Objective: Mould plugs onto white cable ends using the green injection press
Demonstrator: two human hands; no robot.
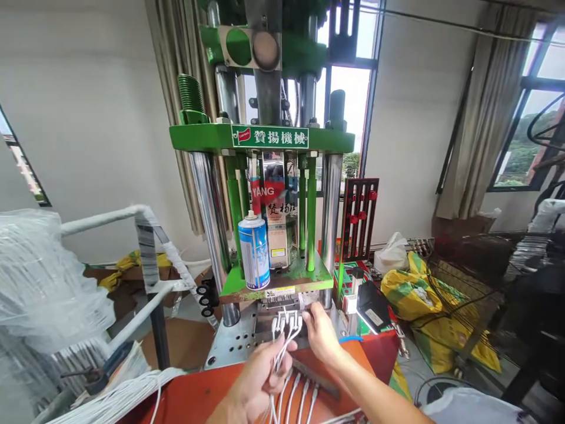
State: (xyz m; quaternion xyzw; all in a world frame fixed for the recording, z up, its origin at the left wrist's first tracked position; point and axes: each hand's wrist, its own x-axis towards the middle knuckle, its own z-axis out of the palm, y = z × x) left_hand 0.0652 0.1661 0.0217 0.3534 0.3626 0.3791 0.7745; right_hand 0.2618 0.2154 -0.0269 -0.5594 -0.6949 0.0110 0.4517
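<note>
My left hand (pixel 260 377) grips a bundle of white cables (pixel 282 347) whose plug ends fan up toward the mould block (pixel 282 306) under the green press (pixel 265 138). Fingers of my right hand (pixel 320 335) pinch one cable end at the mould's front edge. Several more white cables (pixel 300 400) lie on the red-brown bench top (pixel 198 394) below my hands. A blue and white spray can (pixel 254 250) stands on the press's green lower plate, just above the mould.
A rack wrapped in white tape (pixel 150 247) and a large bundle of white cables in plastic (pixel 39 282) stand at the left. A red control box (pixel 359 221), a black device (pixel 373 306) and yellow-green bags (pixel 419 294) sit to the right. Windows lie behind.
</note>
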